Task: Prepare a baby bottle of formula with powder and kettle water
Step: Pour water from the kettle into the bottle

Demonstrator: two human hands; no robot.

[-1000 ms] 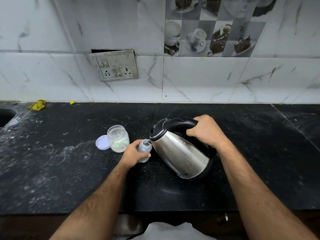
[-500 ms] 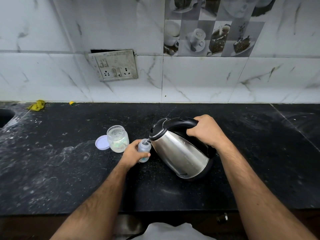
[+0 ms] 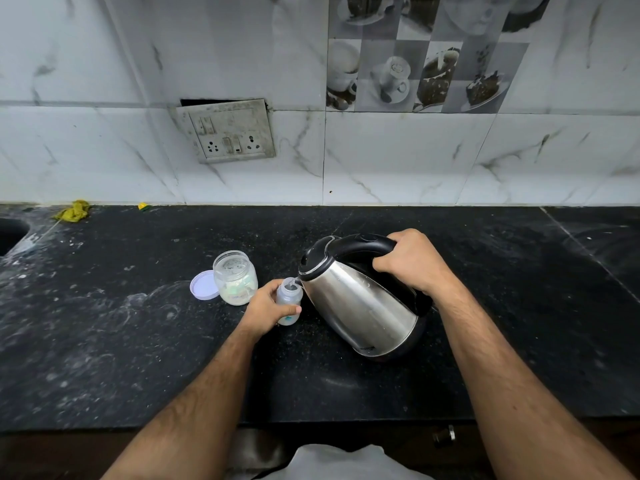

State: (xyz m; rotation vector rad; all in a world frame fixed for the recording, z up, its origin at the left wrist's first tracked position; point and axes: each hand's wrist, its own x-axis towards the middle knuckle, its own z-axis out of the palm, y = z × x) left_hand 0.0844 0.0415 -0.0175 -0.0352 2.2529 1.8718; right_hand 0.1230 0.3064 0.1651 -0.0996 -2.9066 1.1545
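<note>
A small clear baby bottle [image 3: 289,296] stands uncapped on the black counter [image 3: 104,341], and my left hand [image 3: 266,308] grips it around the body. My right hand [image 3: 412,259] holds the black handle of a steel kettle [image 3: 360,306], which is tilted to the left with its spout over the bottle's mouth. A thin stream of water runs from the spout into the bottle. An open glass jar of pale powder [image 3: 235,277] stands just left of the bottle, its white lid [image 3: 203,285] lying flat beside it.
A tiled wall with a switch and socket plate [image 3: 228,131] rises behind the counter. A yellow rag [image 3: 72,211] lies at the back left near a sink edge [image 3: 10,233]. White powder smears mark the counter's left part.
The kettle stays tilted over the bottle and both hands keep their grips. Nothing has visibly moved apart from a slight shift of the view.
</note>
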